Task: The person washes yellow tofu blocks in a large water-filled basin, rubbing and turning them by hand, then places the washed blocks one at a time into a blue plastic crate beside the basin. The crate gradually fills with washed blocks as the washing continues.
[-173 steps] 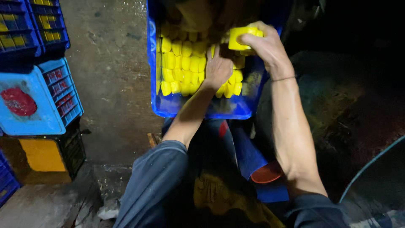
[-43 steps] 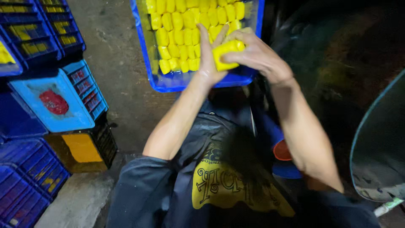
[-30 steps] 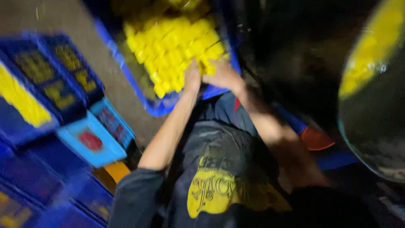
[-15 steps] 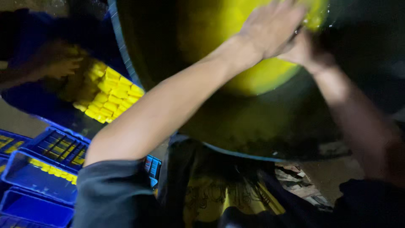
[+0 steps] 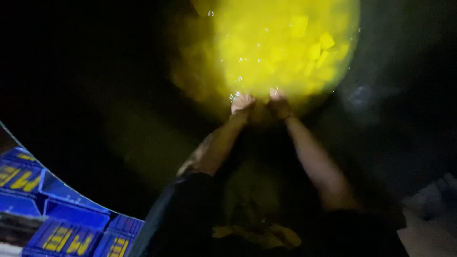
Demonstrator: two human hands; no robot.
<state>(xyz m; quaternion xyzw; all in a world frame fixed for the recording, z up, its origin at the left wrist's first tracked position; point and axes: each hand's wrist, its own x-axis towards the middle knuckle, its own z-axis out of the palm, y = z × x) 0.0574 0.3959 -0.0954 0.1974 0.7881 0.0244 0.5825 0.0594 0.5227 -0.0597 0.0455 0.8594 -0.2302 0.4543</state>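
Both hands, left hand (image 5: pixel 243 103) and right hand (image 5: pixel 279 103), dip side by side into the yellow liquid (image 5: pixel 266 52) of the dark vat (image 5: pixel 119 119), fingers submerged so grip unreadable; best scoop slow and low; yellow blocks (image 5: pixel 320 47) float just beyond the fingertips, pale, cube-ish, blurry.

Yellow blocks (image 5: pixel 326 41), dark vat (image 5: pixel 119 95), blue crates (image 5: pixel 62 223).

You are in a dim production or processing yard: stacked blue plastic crates (image 5: pixel 57 223) crowd the floor beside a huge dark vat (image 5: pixel 119 143) of yellow liquid (image 5: pixel 276 52) with floating blocks.
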